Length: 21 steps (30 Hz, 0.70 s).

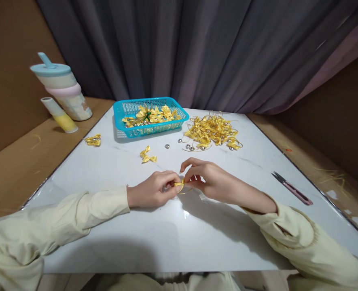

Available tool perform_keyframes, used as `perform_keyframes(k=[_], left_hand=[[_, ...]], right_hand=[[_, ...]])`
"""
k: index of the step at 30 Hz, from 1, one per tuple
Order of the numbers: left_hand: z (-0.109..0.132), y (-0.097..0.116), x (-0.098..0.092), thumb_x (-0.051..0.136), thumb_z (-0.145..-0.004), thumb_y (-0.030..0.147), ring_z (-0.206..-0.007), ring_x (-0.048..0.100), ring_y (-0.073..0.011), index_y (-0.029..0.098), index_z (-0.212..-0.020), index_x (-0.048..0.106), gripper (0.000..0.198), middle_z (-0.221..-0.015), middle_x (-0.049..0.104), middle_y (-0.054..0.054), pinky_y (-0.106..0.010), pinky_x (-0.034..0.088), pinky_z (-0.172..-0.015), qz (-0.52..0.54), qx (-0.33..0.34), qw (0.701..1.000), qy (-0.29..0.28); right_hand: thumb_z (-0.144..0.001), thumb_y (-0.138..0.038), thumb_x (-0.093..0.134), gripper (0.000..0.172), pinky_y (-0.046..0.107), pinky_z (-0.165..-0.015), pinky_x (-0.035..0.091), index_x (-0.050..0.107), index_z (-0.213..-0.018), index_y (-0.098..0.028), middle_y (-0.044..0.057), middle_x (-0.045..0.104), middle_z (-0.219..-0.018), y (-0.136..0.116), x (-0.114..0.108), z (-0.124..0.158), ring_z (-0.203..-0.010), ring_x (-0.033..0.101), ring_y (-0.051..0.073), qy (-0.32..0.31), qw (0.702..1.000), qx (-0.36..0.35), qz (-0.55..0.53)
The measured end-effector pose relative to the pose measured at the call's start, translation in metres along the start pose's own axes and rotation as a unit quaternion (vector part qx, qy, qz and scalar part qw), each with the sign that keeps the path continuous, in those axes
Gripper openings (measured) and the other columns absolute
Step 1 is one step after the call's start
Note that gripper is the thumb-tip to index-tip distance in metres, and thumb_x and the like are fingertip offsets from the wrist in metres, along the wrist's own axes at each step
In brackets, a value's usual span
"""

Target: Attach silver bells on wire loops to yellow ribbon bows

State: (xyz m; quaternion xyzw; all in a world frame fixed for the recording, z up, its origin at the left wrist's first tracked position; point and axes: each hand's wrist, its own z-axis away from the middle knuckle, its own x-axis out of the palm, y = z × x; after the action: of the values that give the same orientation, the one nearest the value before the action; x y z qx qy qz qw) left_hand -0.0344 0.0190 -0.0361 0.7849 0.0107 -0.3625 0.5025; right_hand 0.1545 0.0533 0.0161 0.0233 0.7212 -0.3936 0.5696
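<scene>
Between my two hands, low over the white tabletop, is a yellow ribbon bow (181,184) with a thin gold cord (185,192) curving below it. My left hand (157,188) pinches the bow's left side between thumb and forefinger. From the right, my right hand (207,178) grips the bow's other side with its fingertips, which partly hide the cord. Just beyond my hands lie two loose yellow bows (148,157) and a small silver bell (167,146). A heap of yellow bows with gold cords and silver bells (213,130) sits farther back on the right.
A blue plastic basket (118,117) holding bows and bells stands at the back. More bows (93,140) lie at the left edge. Thread snips (292,188) rest on the right. A tumbler (65,87) and a yellow thread spool (62,117) stand off the table's left side.
</scene>
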Motion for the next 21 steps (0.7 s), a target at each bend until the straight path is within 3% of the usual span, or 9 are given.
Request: perform_keyframes(k=[8, 14, 21], left_hand=[[-0.0003, 0.0007, -0.001, 0.044, -0.084, 0.027, -0.057, 0.042, -0.0092, 0.016, -0.074, 0.051, 0.017, -0.066, 0.052, 0.001, -0.022, 0.036, -0.056, 0.003, -0.004, 1.0, -0.001], [-0.0005, 0.0001, -0.0011, 0.045, -0.083, 0.024, -0.057, 0.042, -0.009, 0.016, -0.073, 0.051, 0.014, -0.065, 0.05, 0.001, -0.021, 0.036, -0.056, 0.008, 0.004, 1.0, -0.006], [0.0, -0.0005, 0.0003, 0.046, -0.084, 0.022, -0.059, 0.043, -0.0093, 0.016, -0.075, 0.051, 0.012, -0.067, 0.049, 0.001, -0.021, 0.036, -0.058, -0.01, 0.016, 1.0, 0.001]], right_hand=[[-0.07, 0.003, 0.053, 0.022, 0.025, -0.071, 0.043, 0.065, -0.071, -0.015, 0.007, 0.063, -0.094, -0.0009, 0.001, -0.0006, -0.08, 0.059, 0.016, 0.023, 1.0, 0.013, -0.014], [-0.069, 0.005, 0.05, 0.023, 0.022, -0.063, 0.042, 0.062, -0.068, -0.015, 0.004, 0.063, -0.083, -0.0013, 0.0044, 0.0011, -0.067, 0.055, 0.012, 0.013, 0.998, 0.024, -0.059], [-0.066, 0.007, 0.049, 0.023, 0.022, -0.061, 0.042, 0.062, -0.065, -0.013, 0.005, 0.061, -0.079, -0.0016, 0.0048, 0.0011, -0.066, 0.054, 0.012, 0.014, 0.997, 0.035, -0.06]])
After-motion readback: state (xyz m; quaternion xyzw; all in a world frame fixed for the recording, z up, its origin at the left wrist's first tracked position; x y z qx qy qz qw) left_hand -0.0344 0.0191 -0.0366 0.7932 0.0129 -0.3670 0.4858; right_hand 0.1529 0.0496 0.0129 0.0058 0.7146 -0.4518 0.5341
